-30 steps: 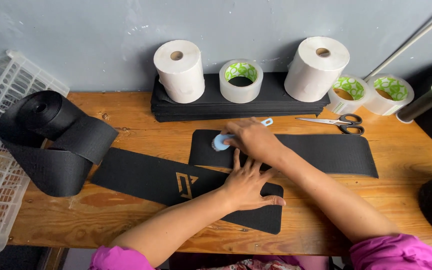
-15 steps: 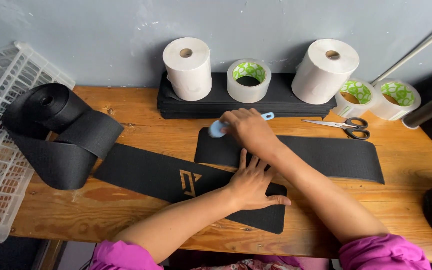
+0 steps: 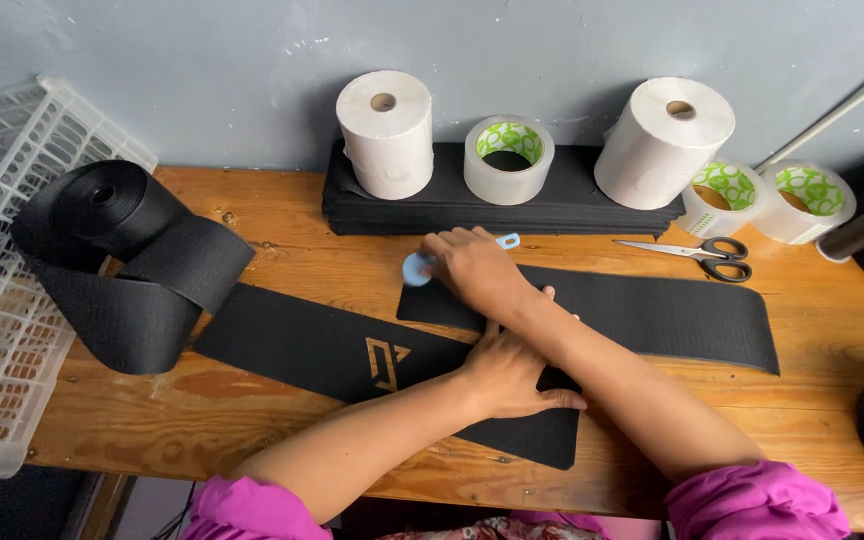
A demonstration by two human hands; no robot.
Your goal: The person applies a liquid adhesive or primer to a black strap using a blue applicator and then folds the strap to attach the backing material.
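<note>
A long black fabric strip point(image 3: 292, 345) with a tan emblem lies across the wooden table point(image 3: 252, 225), unrolling from a black roll point(image 3: 102, 215) at the left. My left hand point(image 3: 512, 370) presses flat on this strip near its cut end. A second black strip point(image 3: 672, 310) lies behind it. My right hand point(image 3: 472, 265) crosses over my left forearm and grips a small light-blue tool point(image 3: 417, 268) at the left end of that second strip.
A stack of black pieces point(image 3: 552, 205) at the wall carries two white paper rolls point(image 3: 384, 130) and a tape roll point(image 3: 508, 158). Scissors point(image 3: 702, 252) and two more tape rolls point(image 3: 762, 195) lie right. A white wire basket point(image 3: 2, 300) stands left.
My right hand has slid the blue tool away from me, from over the rear strip to its far left corner. My left hand stays pressed on the front strip.
</note>
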